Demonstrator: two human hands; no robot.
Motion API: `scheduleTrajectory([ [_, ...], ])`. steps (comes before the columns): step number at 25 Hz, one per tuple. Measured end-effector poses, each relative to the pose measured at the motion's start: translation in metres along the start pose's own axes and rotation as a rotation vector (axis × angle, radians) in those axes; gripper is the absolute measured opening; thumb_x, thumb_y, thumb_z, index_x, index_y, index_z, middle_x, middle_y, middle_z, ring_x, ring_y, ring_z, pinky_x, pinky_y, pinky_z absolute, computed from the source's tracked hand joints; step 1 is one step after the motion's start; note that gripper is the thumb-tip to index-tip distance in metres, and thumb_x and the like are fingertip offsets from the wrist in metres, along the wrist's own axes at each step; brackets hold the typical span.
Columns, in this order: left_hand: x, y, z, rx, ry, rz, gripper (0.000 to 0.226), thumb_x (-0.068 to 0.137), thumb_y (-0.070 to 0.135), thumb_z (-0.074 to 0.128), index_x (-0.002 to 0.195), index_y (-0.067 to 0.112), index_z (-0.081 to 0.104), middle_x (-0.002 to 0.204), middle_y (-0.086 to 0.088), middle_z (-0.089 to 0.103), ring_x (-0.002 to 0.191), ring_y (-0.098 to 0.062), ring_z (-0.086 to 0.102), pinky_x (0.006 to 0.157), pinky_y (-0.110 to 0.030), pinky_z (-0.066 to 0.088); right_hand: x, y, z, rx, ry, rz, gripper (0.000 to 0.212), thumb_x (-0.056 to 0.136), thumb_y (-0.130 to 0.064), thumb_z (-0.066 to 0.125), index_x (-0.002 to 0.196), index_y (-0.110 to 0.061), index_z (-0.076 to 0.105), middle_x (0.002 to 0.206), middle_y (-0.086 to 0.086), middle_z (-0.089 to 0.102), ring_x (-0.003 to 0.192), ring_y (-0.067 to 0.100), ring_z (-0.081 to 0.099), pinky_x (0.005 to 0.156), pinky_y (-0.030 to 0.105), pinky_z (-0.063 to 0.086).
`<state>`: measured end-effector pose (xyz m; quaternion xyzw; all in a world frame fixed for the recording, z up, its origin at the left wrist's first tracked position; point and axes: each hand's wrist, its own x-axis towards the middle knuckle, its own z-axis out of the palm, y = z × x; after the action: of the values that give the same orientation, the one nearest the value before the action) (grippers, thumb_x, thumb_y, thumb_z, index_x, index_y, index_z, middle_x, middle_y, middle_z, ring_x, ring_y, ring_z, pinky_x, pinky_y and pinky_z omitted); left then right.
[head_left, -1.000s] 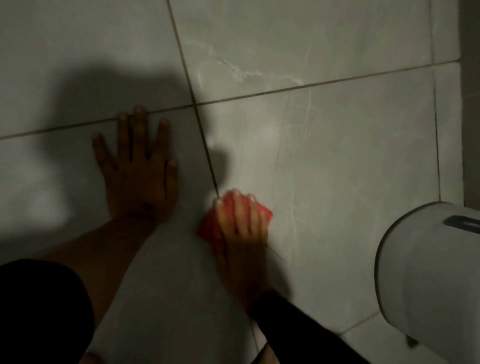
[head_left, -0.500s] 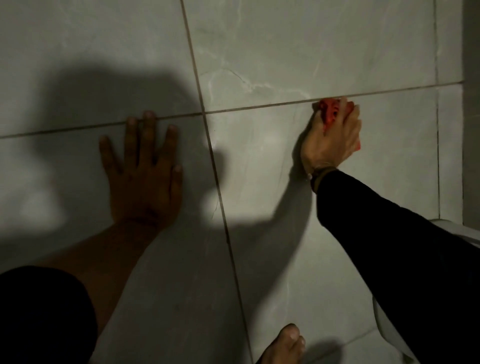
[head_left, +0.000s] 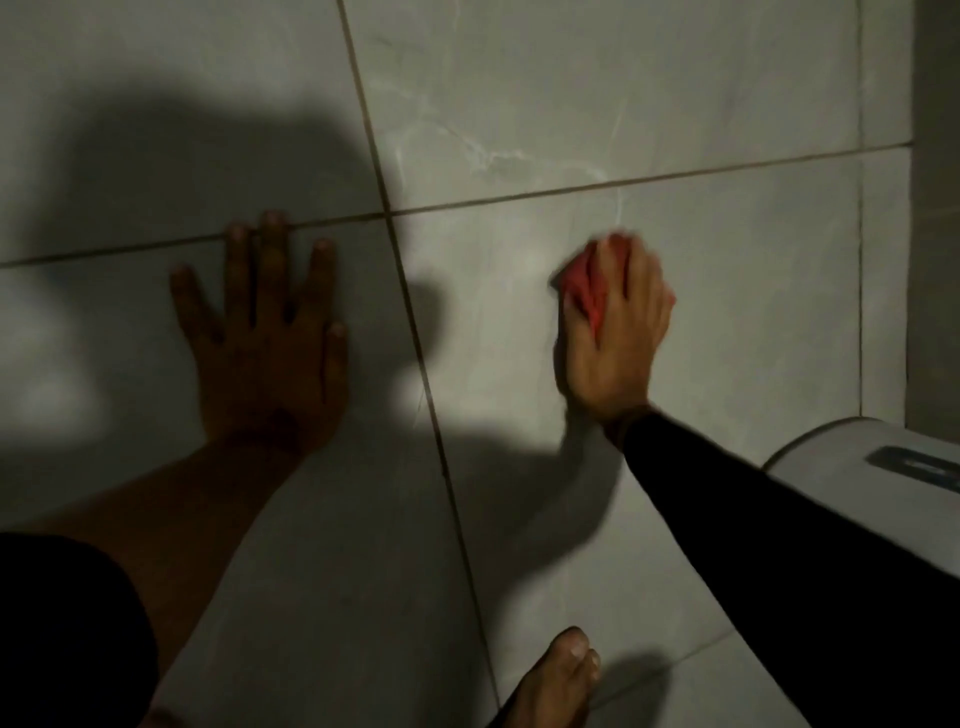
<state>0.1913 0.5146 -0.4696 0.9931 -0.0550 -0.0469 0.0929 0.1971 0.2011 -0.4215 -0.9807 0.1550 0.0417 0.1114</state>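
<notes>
- Change: right hand (head_left: 615, 332) was low by the vertical grout line (head_left: 415, 322) a second ago, then up at the horizontal grout line (head_left: 675, 176). Now it has dropped back to centre-right of frame, mid-tile.
- Reads as long scrub strokes over one tile of the tiled surface (head_left: 727, 312). I'd say wiping is mid-pass, not finishing.
- Grip: right-hand fingers are curled over a bunched red cloth (head_left: 584, 291), pressing it to the tile. Motion blur there, so how much cloth sits under the palm is unclear.
- Left hand (head_left: 265, 332) hasn't moved: flat, fingers spread, holding nothing, braced on the tile left of centre, fingertips at the horizontal grout.
- Around: white fixture (head_left: 857, 467) at right edge, possibly a toilet tank, and it limits strokes to the lower right.
- Bare foot (head_left: 558, 680) at bottom centre, well below the cloth.
- Heavy shadow (head_left: 208, 182) covers upper left, so dirt there is hard to judge.
</notes>
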Motion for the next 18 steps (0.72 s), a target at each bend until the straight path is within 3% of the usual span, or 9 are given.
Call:
scheduleTrajectory([
  [1, 0.000, -0.001, 0.002, 0.005, 0.001, 0.002, 0.072, 0.105, 0.045, 0.030, 0.173, 0.030, 0.013, 0.182, -0.011, 0.004, 0.167, -0.039, 0.006, 0.126, -0.076, 0.006, 0.021, -0.020, 0.006, 0.037, 0.070, 0.088, 0.062, 0.102, -0.035, 0.055, 0.160, -0.013, 0.049, 0.171, 0.022, 0.040, 0.157, 0.047, 0.036, 0.127, 0.065, 0.026],
  [3, -0.001, -0.004, 0.003, 0.009, -0.001, 0.005, 0.073, 0.105, 0.046, 0.030, 0.173, 0.031, 0.012, 0.182, -0.011, 0.003, 0.168, -0.039, 0.005, 0.126, -0.076, 0.006, 0.012, -0.069, 0.028, 0.063, 0.107, -0.072, 0.055, 0.102, -0.037, 0.054, 0.155, -0.020, 0.053, 0.165, 0.020, 0.048, 0.153, 0.042, 0.042, 0.128, 0.064, 0.028],
  [5, -0.001, -0.004, 0.003, 0.000, -0.002, 0.003, 0.073, 0.105, 0.046, 0.032, 0.173, 0.031, 0.012, 0.182, -0.011, 0.003, 0.168, -0.038, 0.005, 0.126, -0.076, 0.005, -0.069, -0.090, 0.048, 0.129, -0.048, -0.316, 0.062, 0.105, -0.043, 0.049, 0.163, -0.021, 0.043, 0.170, 0.015, 0.041, 0.159, 0.041, 0.034, 0.134, 0.060, 0.020],
  [7, -0.002, -0.002, 0.000, -0.009, -0.015, -0.011, 0.073, 0.105, 0.044, 0.034, 0.173, 0.030, 0.013, 0.182, -0.012, 0.003, 0.168, -0.039, 0.004, 0.126, -0.076, 0.005, -0.167, -0.062, 0.038, 0.053, -0.265, -0.397, 0.061, 0.109, -0.047, 0.047, 0.166, -0.027, 0.037, 0.174, 0.011, 0.036, 0.160, 0.044, 0.033, 0.133, 0.062, 0.026],
  [10, -0.003, -0.002, -0.002, -0.006, -0.036, -0.014, 0.072, 0.105, 0.044, 0.033, 0.173, 0.029, 0.015, 0.182, -0.012, 0.003, 0.167, -0.039, 0.004, 0.126, -0.076, 0.004, -0.202, 0.024, 0.012, -0.019, -0.263, -0.138, 0.058, 0.106, -0.039, 0.050, 0.157, -0.012, 0.052, 0.163, 0.019, 0.047, 0.149, 0.057, 0.044, 0.119, 0.064, 0.035],
  [13, -0.001, 0.000, 0.000, 0.011, -0.029, 0.003, 0.072, 0.105, 0.045, 0.032, 0.173, 0.029, 0.015, 0.182, -0.012, 0.002, 0.167, -0.040, 0.005, 0.126, -0.075, 0.003, -0.101, 0.048, 0.011, 0.059, 0.031, 0.414, 0.072, 0.104, -0.041, 0.044, 0.166, -0.007, 0.034, 0.176, 0.024, 0.027, 0.164, 0.048, 0.025, 0.131, 0.069, 0.020],
  [14, -0.001, -0.001, 0.001, 0.021, -0.029, 0.007, 0.072, 0.105, 0.045, 0.032, 0.173, 0.029, 0.014, 0.182, -0.012, 0.002, 0.167, -0.040, 0.005, 0.126, -0.075, 0.003, -0.069, 0.035, 0.013, 0.089, 0.082, 0.467, 0.072, 0.104, -0.041, 0.043, 0.167, -0.008, 0.032, 0.178, 0.022, 0.025, 0.165, 0.045, 0.023, 0.131, 0.067, 0.019],
  [16, -0.001, -0.002, 0.001, 0.037, -0.022, 0.009, 0.072, 0.105, 0.045, 0.032, 0.173, 0.030, 0.014, 0.181, -0.013, 0.003, 0.167, -0.040, 0.005, 0.126, -0.076, 0.004, -0.060, -0.005, 0.029, 0.027, 0.072, 0.232, 0.069, 0.108, -0.042, 0.039, 0.168, -0.010, 0.031, 0.178, 0.021, 0.025, 0.166, 0.044, 0.022, 0.134, 0.064, 0.016],
  [18, -0.001, -0.004, -0.001, 0.039, -0.025, 0.008, 0.072, 0.104, 0.044, 0.032, 0.173, 0.030, 0.014, 0.181, -0.013, 0.005, 0.167, -0.040, 0.006, 0.126, -0.076, 0.006, -0.128, -0.034, 0.049, -0.016, -0.020, -0.106, 0.066, 0.110, -0.044, 0.043, 0.168, -0.015, 0.032, 0.177, 0.020, 0.030, 0.165, 0.044, 0.024, 0.136, 0.060, 0.017],
])
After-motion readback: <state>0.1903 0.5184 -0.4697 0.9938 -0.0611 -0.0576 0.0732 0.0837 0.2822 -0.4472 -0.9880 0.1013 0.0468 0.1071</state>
